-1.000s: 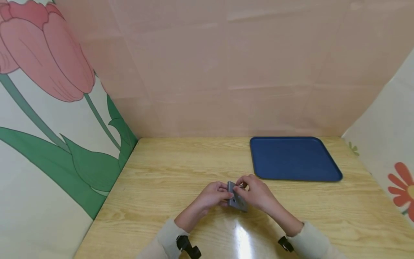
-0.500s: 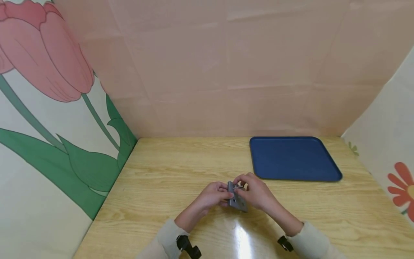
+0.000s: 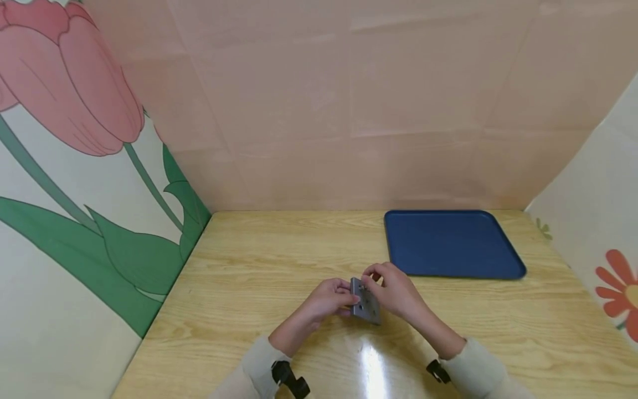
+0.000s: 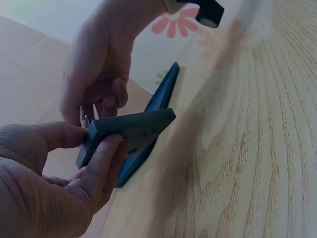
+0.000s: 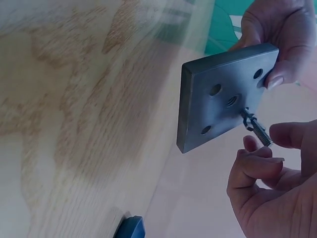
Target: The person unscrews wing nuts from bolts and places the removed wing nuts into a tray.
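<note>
A grey square metal plate (image 3: 368, 311) with several round holes is held up above the table, tilted. My left hand (image 3: 328, 299) grips its left edge between thumb and fingers. In the right wrist view, a threaded bolt (image 5: 260, 134) stands out from the plate's face beside the central threaded hole, with a small nut (image 5: 249, 122) on it close to the plate. The thumb and curled fingers of my right hand (image 5: 277, 186) surround the bolt's outer end. Whether every fingertip touches it is hard to tell.
A dark blue tray (image 3: 453, 244) lies at the back right of the wooden table (image 3: 269, 249), behind my right hand. A pink sheet (image 3: 319, 111) rises behind the table, with flower-printed sheets at both sides. Black camera mounts (image 3: 290, 379) sit on both wrists.
My right hand has shifted slightly up at the plate, and its fingers have changed position around the bolt. My left hand and the plate have stayed almost still.
</note>
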Tool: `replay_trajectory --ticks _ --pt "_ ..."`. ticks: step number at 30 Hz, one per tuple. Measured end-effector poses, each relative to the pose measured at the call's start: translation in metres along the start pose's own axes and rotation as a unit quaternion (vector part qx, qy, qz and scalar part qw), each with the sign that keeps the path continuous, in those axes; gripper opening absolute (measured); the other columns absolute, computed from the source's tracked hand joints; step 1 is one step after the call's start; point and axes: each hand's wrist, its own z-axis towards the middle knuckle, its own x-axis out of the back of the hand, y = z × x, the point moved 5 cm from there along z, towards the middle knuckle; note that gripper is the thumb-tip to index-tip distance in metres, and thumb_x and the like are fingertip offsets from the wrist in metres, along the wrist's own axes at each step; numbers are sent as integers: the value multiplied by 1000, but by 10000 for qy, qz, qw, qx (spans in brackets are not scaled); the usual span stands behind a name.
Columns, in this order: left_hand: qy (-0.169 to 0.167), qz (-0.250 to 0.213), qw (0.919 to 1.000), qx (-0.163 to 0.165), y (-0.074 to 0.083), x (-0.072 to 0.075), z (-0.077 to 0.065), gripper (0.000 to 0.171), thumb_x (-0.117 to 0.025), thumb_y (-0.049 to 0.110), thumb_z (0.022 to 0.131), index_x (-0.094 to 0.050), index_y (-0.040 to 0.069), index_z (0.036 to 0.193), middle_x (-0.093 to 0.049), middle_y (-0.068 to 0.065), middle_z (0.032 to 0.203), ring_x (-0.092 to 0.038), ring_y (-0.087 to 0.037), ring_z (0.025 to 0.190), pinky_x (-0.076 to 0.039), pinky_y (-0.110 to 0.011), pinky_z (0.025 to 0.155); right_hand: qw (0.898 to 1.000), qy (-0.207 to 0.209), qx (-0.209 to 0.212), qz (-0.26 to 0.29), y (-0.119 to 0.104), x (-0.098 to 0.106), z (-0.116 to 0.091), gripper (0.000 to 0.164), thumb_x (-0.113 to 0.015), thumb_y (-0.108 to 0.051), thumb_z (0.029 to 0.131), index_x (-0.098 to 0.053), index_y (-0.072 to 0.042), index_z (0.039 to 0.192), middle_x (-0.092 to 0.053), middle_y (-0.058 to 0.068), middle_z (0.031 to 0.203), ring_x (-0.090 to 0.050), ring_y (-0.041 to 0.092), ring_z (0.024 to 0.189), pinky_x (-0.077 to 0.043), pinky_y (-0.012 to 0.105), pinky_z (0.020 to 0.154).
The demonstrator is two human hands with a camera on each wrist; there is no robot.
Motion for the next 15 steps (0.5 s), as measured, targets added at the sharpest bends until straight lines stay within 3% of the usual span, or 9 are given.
replay_trajectory --ticks 15 --pt "-30 -52 10000 -54 2 0 -2 26 -70 4 92 -61 -5 115 -73 -12 103 -72 -24 90 -61 -35 76 9989 -339 -315 84 4 -4 -1 14 -69 -25 96 -70 -13 103 -59 3 95 -49 15 69 -43 30 58"
